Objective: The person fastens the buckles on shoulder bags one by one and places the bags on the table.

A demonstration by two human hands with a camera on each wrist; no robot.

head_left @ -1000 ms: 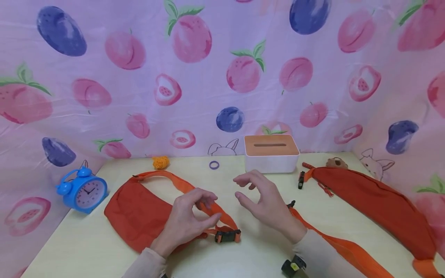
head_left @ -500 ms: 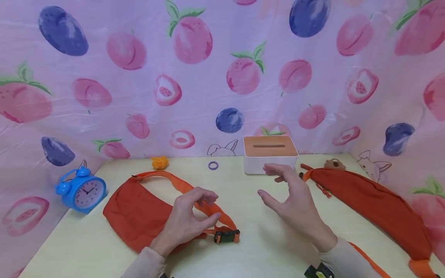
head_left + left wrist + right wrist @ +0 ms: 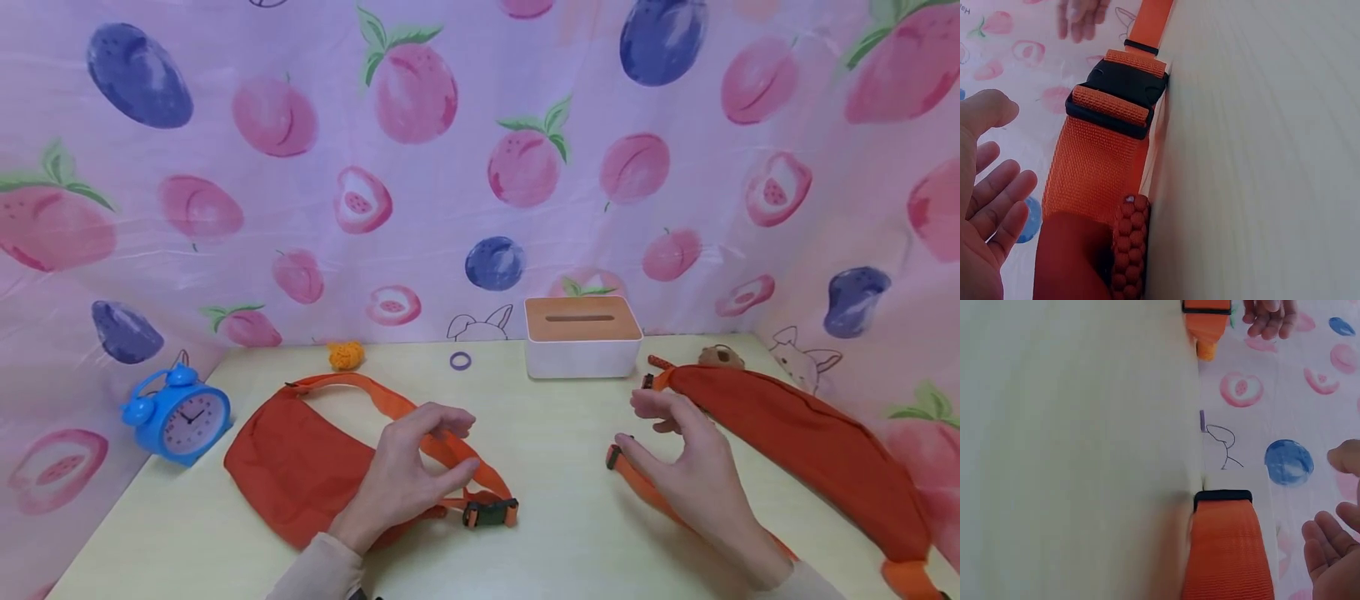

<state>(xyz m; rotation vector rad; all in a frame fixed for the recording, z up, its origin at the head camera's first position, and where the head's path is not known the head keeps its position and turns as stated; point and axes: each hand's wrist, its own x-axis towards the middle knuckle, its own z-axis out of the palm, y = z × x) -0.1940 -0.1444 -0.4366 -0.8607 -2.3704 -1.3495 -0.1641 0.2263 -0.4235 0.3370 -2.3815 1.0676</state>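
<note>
On the left lies a red-orange waist bag [image 3: 300, 458], its orange strap looping behind and its black buckle [image 3: 489, 512] fastened. My left hand [image 3: 408, 467] hovers over this bag's right end, fingers loosely bent around nothing. In the left wrist view the buckle [image 3: 1119, 87] and a braided red zipper pull [image 3: 1130, 250] show beside the hand [image 3: 988, 206]. A second red-orange waist bag [image 3: 810, 446] lies at the right. My right hand [image 3: 693, 467], holding nothing, is above its loose strap [image 3: 643, 485], which ends in a black buckle piece [image 3: 614, 456].
A blue alarm clock [image 3: 183, 417] stands at the far left. Along the back are an orange knitted item [image 3: 347, 356], a purple ring [image 3: 461, 353], a white tissue box [image 3: 583, 358] with wooden lid and a brown trinket [image 3: 722, 357]. Fruit-print cloth [image 3: 435, 192] surrounds the table.
My right hand has moved right, from near the middle of the table to above the right bag's strap. The left hand has stayed over the left bag.
</note>
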